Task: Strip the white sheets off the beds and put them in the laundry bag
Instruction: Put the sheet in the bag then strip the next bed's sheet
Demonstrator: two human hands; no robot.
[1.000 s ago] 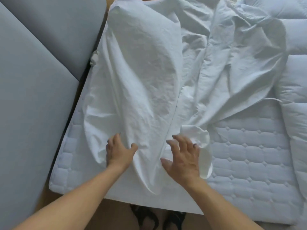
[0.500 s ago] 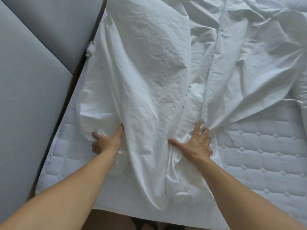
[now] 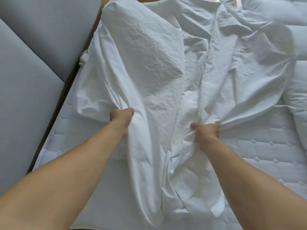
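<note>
A crumpled white sheet lies bunched lengthwise over the quilted mattress. My left hand grips a fistful of the sheet on its left side, fingers curled into the cloth. My right hand grips another bunch of the same sheet nearer the middle, with folds radiating from the fist. The sheet's near end hangs in loose folds between my forearms down to the mattress's front edge. No laundry bag is in view.
A grey padded panel runs along the bed's left side, with a dark gap beside the mattress. A white quilted duvet is piled at the right edge. Bare mattress shows at the right and lower left.
Both hands went from flat and spread on the sheet to closed fists gripping it. The cloth has gathered into tighter folds around each hand and drawn toward me.
</note>
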